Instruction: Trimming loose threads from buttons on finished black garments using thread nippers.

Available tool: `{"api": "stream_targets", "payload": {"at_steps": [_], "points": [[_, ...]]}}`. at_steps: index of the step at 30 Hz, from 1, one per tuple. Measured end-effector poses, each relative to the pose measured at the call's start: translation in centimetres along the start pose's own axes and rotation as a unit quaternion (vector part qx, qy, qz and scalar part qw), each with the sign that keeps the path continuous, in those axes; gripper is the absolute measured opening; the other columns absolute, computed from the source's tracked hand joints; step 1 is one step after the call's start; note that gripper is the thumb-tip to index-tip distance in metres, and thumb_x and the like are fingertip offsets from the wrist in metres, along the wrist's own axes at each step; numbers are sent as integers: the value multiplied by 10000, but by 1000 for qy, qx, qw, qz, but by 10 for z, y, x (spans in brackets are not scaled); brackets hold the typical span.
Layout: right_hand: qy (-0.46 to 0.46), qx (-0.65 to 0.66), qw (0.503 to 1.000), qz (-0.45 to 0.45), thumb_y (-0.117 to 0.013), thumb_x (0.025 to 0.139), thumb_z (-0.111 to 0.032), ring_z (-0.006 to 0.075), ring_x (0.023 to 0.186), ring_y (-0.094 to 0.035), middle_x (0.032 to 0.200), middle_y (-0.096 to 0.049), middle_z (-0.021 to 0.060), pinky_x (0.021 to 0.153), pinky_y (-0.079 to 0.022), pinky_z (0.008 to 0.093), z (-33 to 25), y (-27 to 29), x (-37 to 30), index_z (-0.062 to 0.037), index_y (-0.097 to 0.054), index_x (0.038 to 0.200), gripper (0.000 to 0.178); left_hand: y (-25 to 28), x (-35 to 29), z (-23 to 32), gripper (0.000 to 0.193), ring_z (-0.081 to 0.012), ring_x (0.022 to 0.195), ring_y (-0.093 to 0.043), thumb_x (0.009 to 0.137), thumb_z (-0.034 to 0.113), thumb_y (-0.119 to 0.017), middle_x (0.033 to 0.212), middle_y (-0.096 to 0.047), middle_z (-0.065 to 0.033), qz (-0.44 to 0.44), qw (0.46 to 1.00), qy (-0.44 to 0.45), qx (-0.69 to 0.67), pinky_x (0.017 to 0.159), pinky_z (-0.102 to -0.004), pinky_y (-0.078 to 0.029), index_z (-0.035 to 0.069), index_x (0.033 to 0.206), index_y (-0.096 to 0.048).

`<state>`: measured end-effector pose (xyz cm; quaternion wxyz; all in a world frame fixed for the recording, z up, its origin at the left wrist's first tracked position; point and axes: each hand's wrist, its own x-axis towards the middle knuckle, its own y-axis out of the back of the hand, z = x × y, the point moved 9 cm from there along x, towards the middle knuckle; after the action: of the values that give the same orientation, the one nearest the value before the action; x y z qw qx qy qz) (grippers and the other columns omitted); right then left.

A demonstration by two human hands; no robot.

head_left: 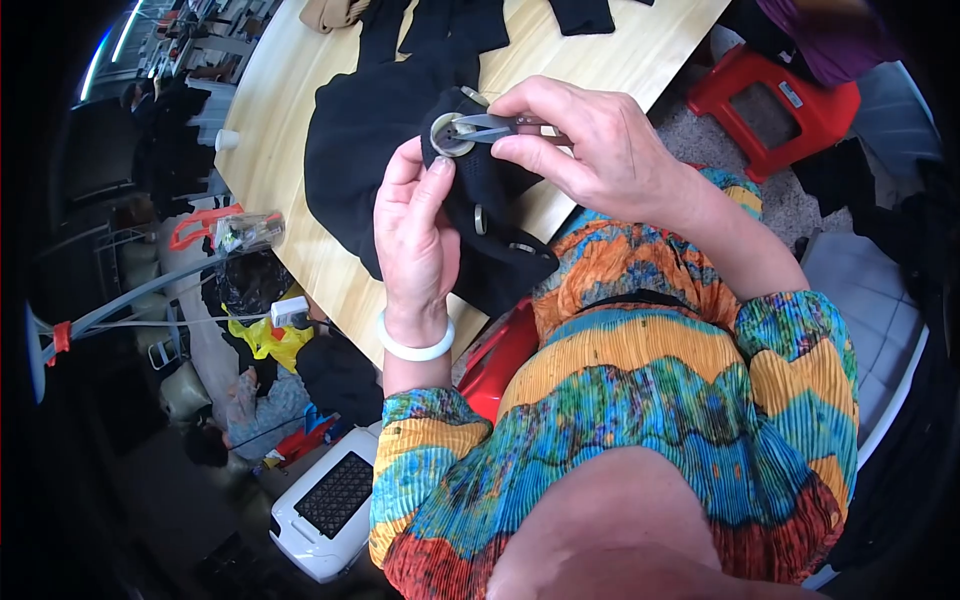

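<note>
A black garment with several large pale-rimmed buttons lies bunched over the table's near edge. My left hand, with a pale bangle at its wrist, pinches the garment's edge beside one round button. In my right hand is a pair of small dark metal thread snips, closed in on by thumb and fingers. Their tips lie over the face of that button; whether they touch thread is too small to tell. Another button shows lower down on the garment.
More black pieces lie across the far side of the wooden table. A white cup stands at its left edge. Red plastic stool at right; white-framed box and yellow bag at lower left.
</note>
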<state>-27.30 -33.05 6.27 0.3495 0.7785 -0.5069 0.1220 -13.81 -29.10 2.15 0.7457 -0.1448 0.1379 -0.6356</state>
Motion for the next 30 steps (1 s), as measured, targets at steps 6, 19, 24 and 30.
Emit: {"api": "stream_targets", "payload": {"at_steps": [6,19,24,30], "points": [[-17,13,1000,-18,-573,794,-211,220,598,-577,675,-578,86,532,-436,301,4,-2,0,-41,-520,843,185,-2,-1,-5,165,-93,893,-523,839,25,-494,962,-575,-48,-13,1000,11,-4,831,-222,-389,13,1001,-527],[-34,115,990,77,-622,772,-146,111,506,-538,576,-548,48,469,-401,226,14,10,5,-26,-551,821,148,4,-2,-9,215,-155,942,-538,833,25,-446,987,-573,-92,-1,992,70,-105,872,-268,-402,-36,1029,-510],[-36,105,992,57,-612,788,-156,110,526,-544,603,-562,48,482,-411,219,19,4,2,-15,-544,834,164,13,-5,-11,232,-161,935,-542,838,38,-442,998,-570,-98,-10,992,67,-106,861,-271,-411,-42,1050,-492],[-100,243,961,87,-635,780,-152,55,661,-520,753,-553,23,591,-443,200,40,-3,-4,-15,-537,933,228,16,-4,-20,206,-225,1016,-516,831,61,-444,1038,-565,-111,-66,943,112,-306,930,-366,-370,-11,1006,-525]]}}
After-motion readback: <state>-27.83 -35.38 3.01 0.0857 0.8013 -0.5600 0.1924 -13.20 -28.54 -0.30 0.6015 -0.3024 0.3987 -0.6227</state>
